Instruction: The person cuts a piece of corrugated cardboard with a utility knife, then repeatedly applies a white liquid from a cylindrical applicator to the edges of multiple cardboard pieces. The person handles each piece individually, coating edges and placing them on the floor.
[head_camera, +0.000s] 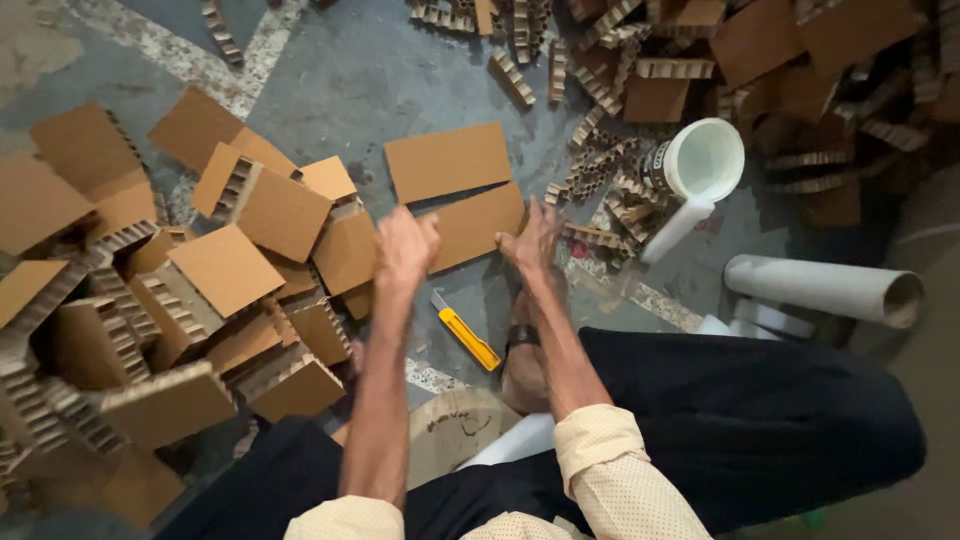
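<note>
As 2 hands meet flat brown corrugated cardboard sheet (470, 228) on floor: left hand (404, 248) curled on near-left edge, right hand (532, 243) spread flat on right end. Likely light, stiff, creasable; grip edges. Yellow utility knife (467, 337) below hands.

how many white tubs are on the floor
1: a white tub lies on its side right of the hands, among cardboard strips. Others may be hidden under the cardboard.

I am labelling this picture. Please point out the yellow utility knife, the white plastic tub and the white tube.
yellow utility knife (467, 338), head view, middle of its handle
white plastic tub (703, 160), head view, inner wall
white tube (815, 287), head view, middle of its side
</note>
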